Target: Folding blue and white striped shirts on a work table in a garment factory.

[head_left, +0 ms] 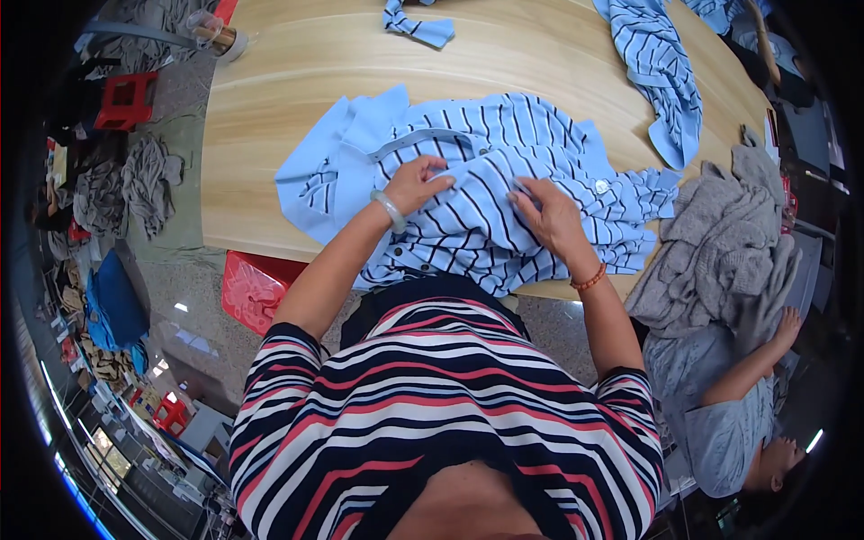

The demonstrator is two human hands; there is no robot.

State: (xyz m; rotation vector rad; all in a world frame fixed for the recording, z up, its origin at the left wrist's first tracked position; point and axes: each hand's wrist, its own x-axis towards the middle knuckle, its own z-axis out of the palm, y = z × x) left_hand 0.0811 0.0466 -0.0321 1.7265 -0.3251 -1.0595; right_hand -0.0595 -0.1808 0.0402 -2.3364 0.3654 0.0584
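Note:
A light blue knit cardigan (481, 193) with dark stripes lies spread and rumpled on the pale wooden table (297, 54) in front of me. Its plain blue ribbed edge spreads out on the left, and several buttons show along the bands. My left hand (414, 186), with a pale bangle at the wrist, is closed on the striped cloth near the middle. Apart from it, my right hand (551, 216), wearing a beaded bracelet, pinches the same fabric between thumb and fingers. A fold of the cardigan runs between both hands.
Another striped blue knit piece (652, 67) lies at the far right, and a smaller one (420, 25) at the far edge. Grey knits (711, 243) are heaped at the right, beside a seated co-worker (720, 414). A red stool (256, 288) stands under the table's left side.

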